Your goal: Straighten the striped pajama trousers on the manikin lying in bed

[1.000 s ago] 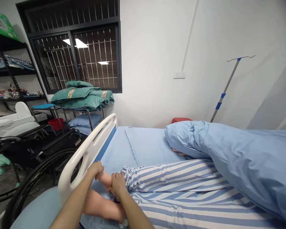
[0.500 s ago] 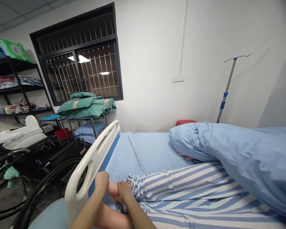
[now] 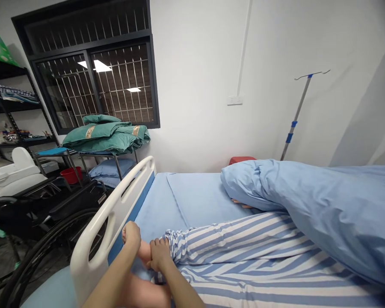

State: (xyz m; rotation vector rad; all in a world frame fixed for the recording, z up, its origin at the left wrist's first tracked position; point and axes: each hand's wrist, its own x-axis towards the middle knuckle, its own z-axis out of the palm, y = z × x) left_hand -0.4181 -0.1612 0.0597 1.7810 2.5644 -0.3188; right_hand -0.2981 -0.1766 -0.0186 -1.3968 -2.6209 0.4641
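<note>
Fingers (image 3: 157, 243) of right hand (image 3: 161, 255) grasp bare ankle (image 3: 144, 251); left hand (image 3: 132, 234) curled, hold unclear.

left fingers (image 3: 124, 235) partly hidden, near leg (image 3: 146, 293) cut off below, wheelchair (image 3: 69, 202) cut off at left

Left of footboard (image 3: 111, 204): wheelchair (image 3: 70, 203); behind it, under window (image 3: 125, 85), bedding stack (image 3: 109, 137) on stand (image 3: 118, 167), pillows (image 3: 111, 167) beneath. Shelving rack (image 3: 19, 106) farther left. On mattress (image 3: 195, 192), right of footboard: far lower leg (image 3: 143, 251), left hand (image 3: 132, 235) at foot end, right hand (image 3: 160, 255) by pajama trousers (image 3: 237, 239). Duvet (image 3: 308, 196) at right, IV pole (image 3: 301, 102) behind.
</note>
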